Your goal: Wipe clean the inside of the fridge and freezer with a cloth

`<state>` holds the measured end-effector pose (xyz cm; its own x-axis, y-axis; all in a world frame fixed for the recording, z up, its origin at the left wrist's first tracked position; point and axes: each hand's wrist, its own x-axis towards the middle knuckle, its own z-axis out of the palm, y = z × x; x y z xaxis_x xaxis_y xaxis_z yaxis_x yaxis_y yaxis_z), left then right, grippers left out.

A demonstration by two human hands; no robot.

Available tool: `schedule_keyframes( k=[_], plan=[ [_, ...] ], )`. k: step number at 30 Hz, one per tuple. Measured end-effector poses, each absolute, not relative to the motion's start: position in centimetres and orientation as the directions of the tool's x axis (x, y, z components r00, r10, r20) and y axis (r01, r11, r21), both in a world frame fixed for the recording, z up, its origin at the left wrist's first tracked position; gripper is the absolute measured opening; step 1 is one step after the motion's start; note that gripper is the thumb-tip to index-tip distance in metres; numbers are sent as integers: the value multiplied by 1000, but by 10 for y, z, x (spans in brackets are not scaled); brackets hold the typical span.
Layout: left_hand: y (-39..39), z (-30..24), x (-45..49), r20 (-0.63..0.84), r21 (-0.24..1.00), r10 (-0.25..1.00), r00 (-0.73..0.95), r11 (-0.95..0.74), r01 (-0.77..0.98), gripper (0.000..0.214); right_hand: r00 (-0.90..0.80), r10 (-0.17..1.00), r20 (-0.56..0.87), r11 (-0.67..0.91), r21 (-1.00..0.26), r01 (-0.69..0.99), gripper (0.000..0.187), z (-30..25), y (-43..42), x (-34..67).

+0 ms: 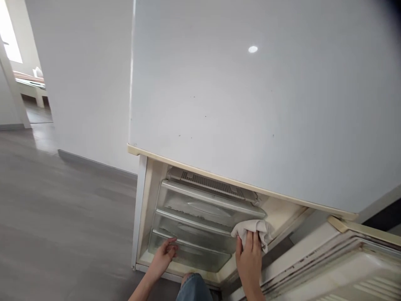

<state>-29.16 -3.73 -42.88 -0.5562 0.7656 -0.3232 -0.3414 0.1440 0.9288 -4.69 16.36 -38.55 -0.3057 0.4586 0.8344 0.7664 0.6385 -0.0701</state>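
Observation:
My right hand grips a whitish cloth, its fingers pressing it near the right inner side of an open freezer compartment. Under and beside the cloth is the right end of the stacked clear drawers, which have pale front edges. In front of the lower drawers on the left is my left hand, fingers loosely bent and apart, holding nothing. Whether its fingertips touch a drawer I cannot tell.
The opened lower door, its seal darkly stained, stands at the right. Above is the closed upper door. A vent grille sits above the drawers. My knee is at the bottom; grey floor extends left beside a white wall.

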Motion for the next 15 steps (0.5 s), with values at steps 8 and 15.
schedule_keyframes(
  k=[8, 15],
  plan=[
    [-31, -426, -284, -455, 793, 734, -504, 76, -604, 47, -137, 679, 721, 565, -394, 724, 66, -364, 144, -63],
    [-26, -429, -276, -531, 654, 754, -387, 74, -753, 41, -38, 859, 511, 450, -717, 532, 65, -371, 130, -50]
  ],
)
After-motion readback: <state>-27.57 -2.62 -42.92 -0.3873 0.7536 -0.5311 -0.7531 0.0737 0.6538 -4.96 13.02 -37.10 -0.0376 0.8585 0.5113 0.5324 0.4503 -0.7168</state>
